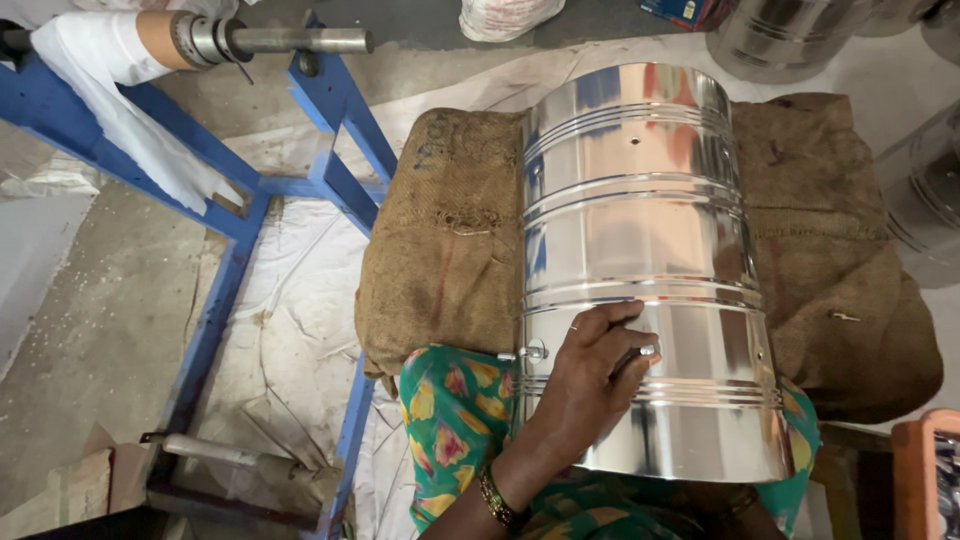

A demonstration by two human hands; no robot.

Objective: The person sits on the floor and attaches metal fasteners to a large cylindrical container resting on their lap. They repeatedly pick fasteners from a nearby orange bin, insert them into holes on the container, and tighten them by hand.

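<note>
Over on the far left there's a blue metal frame [225, 270] on the concrete floor with a roll of white sheet [110, 60] on its spindle, then a burlap sack [450, 250] padding things out. Lying on its side across that sack and the person's lap in green floral cloth [450, 420] is a shiny ribbed steel drum [640, 250]. One hand [590, 385], looks like the left going by the arm angle, rests on the drum's side with the fingers [610, 320] curled closed around a small metal fitting [648, 351]; a similar little knob [535, 351] sticks out just beside it. The right hand isn't in view, so can't tell what it's doing. Risk-wise, I'd say the drum could roll off the lap since it's round and only one hand steadies it, and that tiny fitting could easily slip and drop. More steel drums [780, 30] sit at the top right.
</note>
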